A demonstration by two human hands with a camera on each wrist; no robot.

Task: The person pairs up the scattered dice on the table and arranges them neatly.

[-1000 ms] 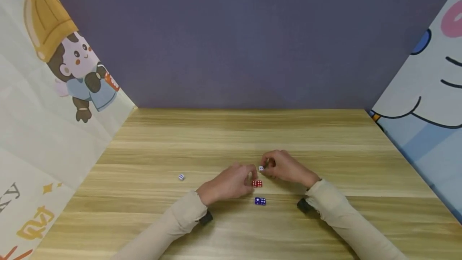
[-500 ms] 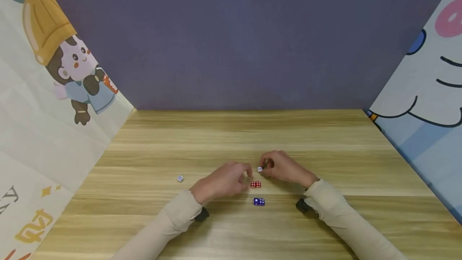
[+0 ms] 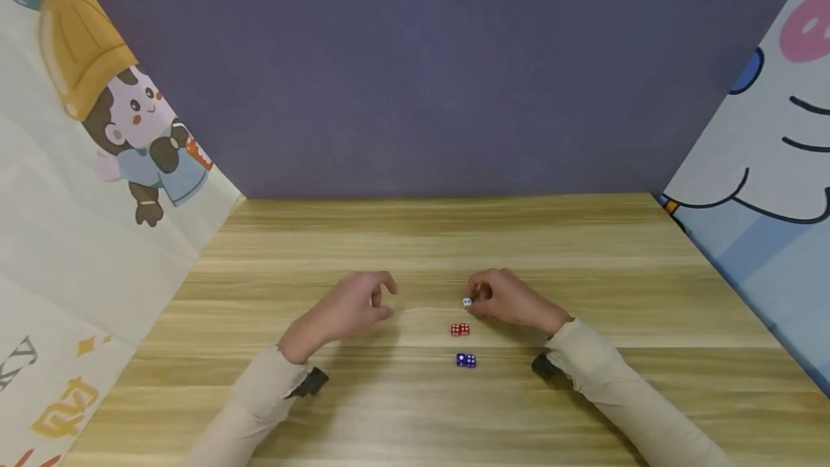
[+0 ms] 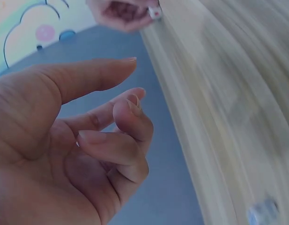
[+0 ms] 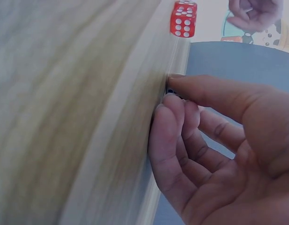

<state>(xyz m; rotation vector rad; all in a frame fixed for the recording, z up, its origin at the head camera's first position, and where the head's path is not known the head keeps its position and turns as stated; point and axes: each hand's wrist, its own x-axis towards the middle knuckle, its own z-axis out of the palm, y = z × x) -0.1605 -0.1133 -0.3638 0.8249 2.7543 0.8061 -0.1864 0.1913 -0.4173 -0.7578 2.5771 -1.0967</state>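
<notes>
My right hand (image 3: 515, 298) pinches a white die (image 3: 467, 303) between thumb and fingertips, low at the wooden tabletop. In the right wrist view the fingers (image 5: 165, 124) cover most of that die. My left hand (image 3: 344, 312) is off to the left, thumb and index finger apart, with nothing between them. Another white die (image 4: 263, 213) shows blurred at the lower right of the left wrist view; the left hand hides it in the head view. Just nearer than the right hand's die, two red dice (image 3: 460, 329) sit side by side. Nearer still is a pair of blue dice (image 3: 465, 360).
The wooden table (image 3: 583, 409) runs back to a dark grey-blue panel (image 3: 441, 78). Cartoon-printed sheets (image 3: 58, 251) flank it on the left and right. A dark wrist strap piece (image 3: 310, 383) shows under the left cuff.
My left hand has drawn away leftward from beside the red dice, over where the separate white die was visible. The right hand keeps its pinch on its white die, nearly still.
</notes>
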